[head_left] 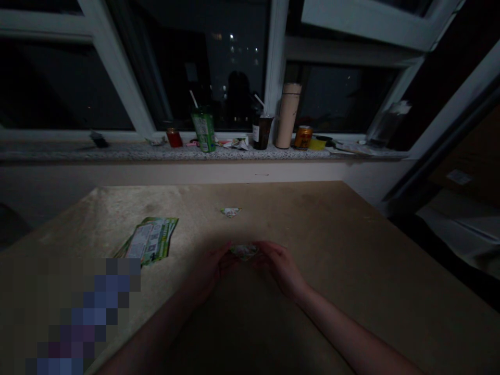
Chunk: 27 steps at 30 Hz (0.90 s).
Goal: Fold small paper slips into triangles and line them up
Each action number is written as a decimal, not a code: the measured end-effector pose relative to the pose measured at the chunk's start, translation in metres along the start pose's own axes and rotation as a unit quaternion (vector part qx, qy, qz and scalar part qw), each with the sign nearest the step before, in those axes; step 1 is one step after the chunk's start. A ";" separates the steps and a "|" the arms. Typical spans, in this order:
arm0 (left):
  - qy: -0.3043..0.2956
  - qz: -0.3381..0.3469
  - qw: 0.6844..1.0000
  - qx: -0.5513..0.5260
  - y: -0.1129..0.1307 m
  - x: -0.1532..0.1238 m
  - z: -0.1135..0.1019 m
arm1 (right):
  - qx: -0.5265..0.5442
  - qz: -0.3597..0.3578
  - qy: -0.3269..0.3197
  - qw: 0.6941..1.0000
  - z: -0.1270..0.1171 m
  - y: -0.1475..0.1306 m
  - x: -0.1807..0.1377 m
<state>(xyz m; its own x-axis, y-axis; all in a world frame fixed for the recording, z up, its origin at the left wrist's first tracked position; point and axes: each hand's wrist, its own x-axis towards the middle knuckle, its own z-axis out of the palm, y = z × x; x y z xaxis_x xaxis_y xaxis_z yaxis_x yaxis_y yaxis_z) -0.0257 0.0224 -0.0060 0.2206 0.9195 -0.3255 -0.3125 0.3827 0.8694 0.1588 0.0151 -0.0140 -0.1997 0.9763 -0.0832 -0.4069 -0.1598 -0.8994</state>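
Observation:
Between both hands, just above the table, is a small folded piece of green and white printed paper (244, 251), roughly triangular with its point toward me. My left hand (216, 263) pinches its left corner, and my right hand (278, 260) grips the right corner. The fingertips are dim and partly hidden. Farther off on the table lies a similar folded paper triangle (231, 212), its point also toward me. To the left rests a stack of green printed leaflets (154, 239), the top ones overlapping.
The brown table (332, 224) reaches to the wall under a window. On the stone sill (230, 154) stand a green cup (204, 130), a dark drink cup (262, 131), a beige flask (288, 115), an orange can (303, 138) and a red jar (174, 138). A blurred-out patch covers the lower left.

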 end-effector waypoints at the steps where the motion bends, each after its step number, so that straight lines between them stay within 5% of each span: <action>1: 0.003 0.000 1.000 -0.001 0.000 0.000 -0.001 | -0.009 -0.002 0.009 1.000 0.000 0.000 0.000; 12: 0.010 -0.011 1.000 0.012 0.002 -0.004 0.003 | -0.096 -0.017 0.002 0.995 -0.004 0.002 0.000; 21: -0.014 -0.021 0.999 0.027 0.003 -0.002 0.004 | 0.004 0.022 0.035 0.999 -0.005 0.000 0.005; 27: -0.009 0.000 0.999 0.044 0.001 -0.003 0.003 | -0.019 0.022 0.033 0.999 -0.006 -0.004 0.004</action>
<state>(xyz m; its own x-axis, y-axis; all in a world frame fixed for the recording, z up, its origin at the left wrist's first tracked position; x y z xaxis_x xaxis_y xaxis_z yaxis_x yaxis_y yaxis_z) -0.0237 0.0197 -0.0027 0.2381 0.9172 -0.3196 -0.2294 0.3729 0.8991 0.1651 0.0202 -0.0134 -0.1566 0.9761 -0.1504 -0.3648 -0.1987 -0.9096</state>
